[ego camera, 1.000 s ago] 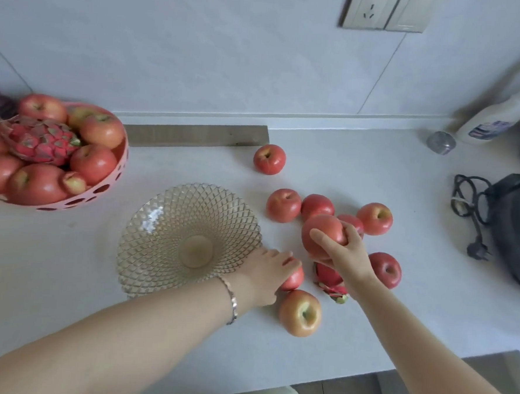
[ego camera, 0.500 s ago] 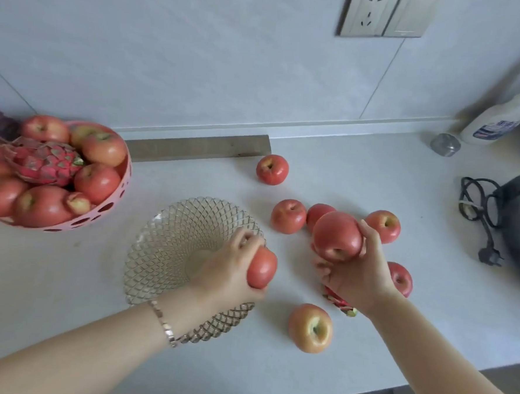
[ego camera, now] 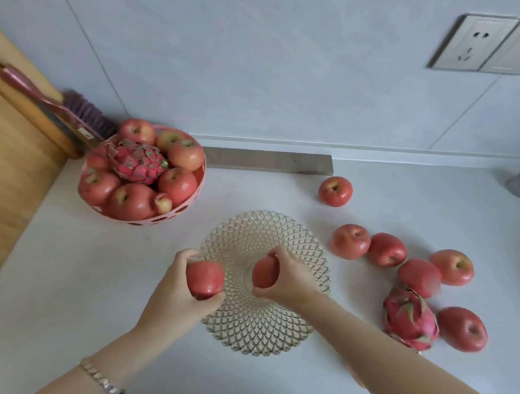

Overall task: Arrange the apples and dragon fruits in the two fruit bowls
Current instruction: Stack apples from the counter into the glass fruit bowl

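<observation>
Over the glass bowl, head view: both hands carry one apple each, poised for placing.
Risk, rolling: the glass bowl point(ego camera: 307, 245) looks shallow and flared, so an apple let go near the rim would likely roll out onto the surface point(ego camera: 65, 276).
Risk, collision: the two apples are close together over the bowl; released at once, they may knock one another off centre.
Risk, bowl shift: the left wrist hangs just over the near-left rim; a downward press there could tip or slide the bowl.
Left hand point(ego camera: 182, 295): fingers curled snugly round the left apple point(ego camera: 204, 280), held at the bowl's left edge.
Right hand point(ego camera: 290, 278): fingers wrapped round the right apple point(ego camera: 265, 271), held over the bowl's centre; whether it touches the glass cannot be told.
Pink bowl point(ego camera: 172, 219): back left, heaped with apples and one dragon fruit point(ego camera: 139, 163); looks full.
Loose apples: six lie on the surface to the right, the farthest point(ego camera: 335, 190) near the wall.
Loose dragon fruit point(ego camera: 409, 317): right of the glass bowl, touching an apple behind it.
Progress, judged: second bowl holds nothing settled yet; most of the work remains.
</observation>
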`<act>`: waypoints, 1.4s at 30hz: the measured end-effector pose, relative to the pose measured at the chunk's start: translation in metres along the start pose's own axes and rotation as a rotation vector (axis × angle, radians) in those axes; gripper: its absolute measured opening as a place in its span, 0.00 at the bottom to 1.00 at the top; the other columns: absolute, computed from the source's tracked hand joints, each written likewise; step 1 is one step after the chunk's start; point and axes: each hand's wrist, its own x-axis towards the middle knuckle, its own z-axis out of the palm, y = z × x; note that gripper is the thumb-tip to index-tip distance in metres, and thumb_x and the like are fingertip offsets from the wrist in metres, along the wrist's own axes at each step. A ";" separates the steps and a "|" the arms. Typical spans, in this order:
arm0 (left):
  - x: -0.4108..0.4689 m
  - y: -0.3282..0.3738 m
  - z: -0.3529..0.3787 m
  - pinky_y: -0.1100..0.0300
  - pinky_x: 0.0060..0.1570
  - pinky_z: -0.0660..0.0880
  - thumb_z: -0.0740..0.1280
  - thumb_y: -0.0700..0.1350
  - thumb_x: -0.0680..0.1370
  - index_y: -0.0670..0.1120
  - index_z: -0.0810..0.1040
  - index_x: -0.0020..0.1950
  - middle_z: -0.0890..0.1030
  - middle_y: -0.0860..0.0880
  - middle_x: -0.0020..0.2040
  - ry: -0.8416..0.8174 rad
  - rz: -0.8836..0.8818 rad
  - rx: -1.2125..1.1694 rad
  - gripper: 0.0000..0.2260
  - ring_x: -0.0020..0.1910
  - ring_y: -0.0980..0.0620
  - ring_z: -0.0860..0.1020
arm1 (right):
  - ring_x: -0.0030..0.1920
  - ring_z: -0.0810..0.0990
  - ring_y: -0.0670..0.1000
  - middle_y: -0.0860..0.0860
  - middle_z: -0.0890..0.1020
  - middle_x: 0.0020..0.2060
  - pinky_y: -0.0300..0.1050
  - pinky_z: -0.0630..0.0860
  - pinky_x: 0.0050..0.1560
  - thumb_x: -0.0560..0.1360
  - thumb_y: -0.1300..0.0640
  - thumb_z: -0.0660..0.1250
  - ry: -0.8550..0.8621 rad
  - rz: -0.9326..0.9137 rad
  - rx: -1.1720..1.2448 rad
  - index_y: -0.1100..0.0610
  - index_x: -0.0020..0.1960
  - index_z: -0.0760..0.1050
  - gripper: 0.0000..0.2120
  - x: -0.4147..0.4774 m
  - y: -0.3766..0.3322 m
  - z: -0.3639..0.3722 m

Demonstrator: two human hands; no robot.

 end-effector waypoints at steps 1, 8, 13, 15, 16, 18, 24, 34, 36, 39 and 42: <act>0.000 -0.003 -0.001 0.63 0.43 0.68 0.78 0.47 0.64 0.57 0.61 0.56 0.71 0.56 0.52 0.005 -0.025 -0.017 0.31 0.48 0.51 0.76 | 0.57 0.71 0.52 0.48 0.73 0.55 0.48 0.73 0.57 0.61 0.46 0.75 -0.007 -0.029 -0.101 0.46 0.62 0.64 0.34 0.005 -0.003 0.009; 0.018 -0.002 0.004 0.69 0.41 0.69 0.77 0.45 0.64 0.53 0.69 0.53 0.72 0.52 0.51 -0.026 -0.037 -0.043 0.23 0.44 0.61 0.74 | 0.61 0.65 0.57 0.56 0.64 0.62 0.52 0.68 0.64 0.64 0.45 0.73 -0.013 -0.022 -0.383 0.49 0.69 0.58 0.39 0.019 -0.006 0.030; 0.060 0.018 0.019 0.61 0.50 0.71 0.75 0.47 0.67 0.50 0.71 0.60 0.70 0.49 0.55 -0.051 0.027 0.099 0.24 0.47 0.51 0.76 | 0.71 0.59 0.54 0.54 0.56 0.71 0.48 0.60 0.72 0.66 0.50 0.74 -0.016 -0.101 -0.145 0.53 0.75 0.44 0.50 0.008 0.013 0.033; 0.081 0.025 0.029 0.55 0.52 0.74 0.74 0.49 0.67 0.52 0.71 0.59 0.72 0.49 0.54 -0.092 0.081 0.200 0.23 0.51 0.48 0.75 | 0.73 0.59 0.53 0.52 0.52 0.74 0.45 0.62 0.70 0.67 0.50 0.74 -0.040 -0.087 -0.039 0.54 0.75 0.41 0.52 0.001 0.019 0.033; 0.091 0.029 0.035 0.53 0.53 0.74 0.73 0.50 0.67 0.52 0.70 0.58 0.73 0.49 0.54 -0.128 0.100 0.252 0.22 0.52 0.47 0.75 | 0.72 0.60 0.52 0.51 0.51 0.74 0.44 0.64 0.68 0.67 0.50 0.74 -0.044 -0.084 -0.007 0.54 0.75 0.40 0.52 -0.001 0.021 0.032; 0.107 0.036 0.046 0.51 0.53 0.75 0.72 0.51 0.68 0.53 0.71 0.57 0.74 0.48 0.55 -0.202 0.122 0.352 0.20 0.54 0.45 0.74 | 0.71 0.64 0.52 0.50 0.54 0.74 0.43 0.66 0.66 0.67 0.50 0.74 -0.038 -0.079 0.045 0.54 0.75 0.42 0.50 -0.003 0.024 0.030; 0.129 0.044 0.073 0.51 0.57 0.73 0.69 0.54 0.70 0.52 0.73 0.62 0.69 0.43 0.64 -0.316 0.164 0.629 0.22 0.61 0.40 0.71 | 0.59 0.74 0.49 0.51 0.72 0.64 0.37 0.70 0.59 0.67 0.50 0.74 0.020 -0.030 0.203 0.54 0.72 0.59 0.39 -0.001 0.028 0.027; 0.112 0.036 0.074 0.56 0.54 0.71 0.73 0.55 0.69 0.45 0.69 0.63 0.71 0.44 0.60 -0.173 0.050 0.322 0.28 0.57 0.45 0.74 | 0.55 0.76 0.48 0.48 0.76 0.58 0.39 0.71 0.58 0.60 0.47 0.78 0.030 0.018 0.232 0.51 0.63 0.65 0.37 0.002 0.029 0.035; 0.107 0.036 0.077 0.56 0.54 0.70 0.72 0.54 0.70 0.43 0.66 0.64 0.68 0.42 0.62 -0.191 -0.020 0.266 0.29 0.57 0.45 0.73 | 0.56 0.76 0.48 0.48 0.76 0.58 0.42 0.73 0.59 0.60 0.46 0.78 0.014 0.032 0.238 0.50 0.63 0.64 0.37 0.002 0.029 0.037; 0.101 0.034 0.079 0.54 0.57 0.72 0.71 0.55 0.71 0.44 0.61 0.70 0.64 0.40 0.67 -0.200 -0.038 0.328 0.34 0.60 0.43 0.73 | 0.66 0.70 0.51 0.50 0.70 0.65 0.45 0.68 0.66 0.61 0.49 0.78 -0.061 0.009 0.175 0.53 0.70 0.57 0.45 0.001 0.028 0.031; 0.094 0.037 0.077 0.52 0.60 0.72 0.71 0.56 0.71 0.46 0.55 0.73 0.60 0.39 0.68 -0.202 -0.034 0.365 0.38 0.62 0.41 0.72 | 0.74 0.50 0.56 0.52 0.49 0.74 0.55 0.56 0.74 0.65 0.65 0.72 -0.137 -0.136 -0.093 0.50 0.75 0.40 0.52 0.005 0.030 0.011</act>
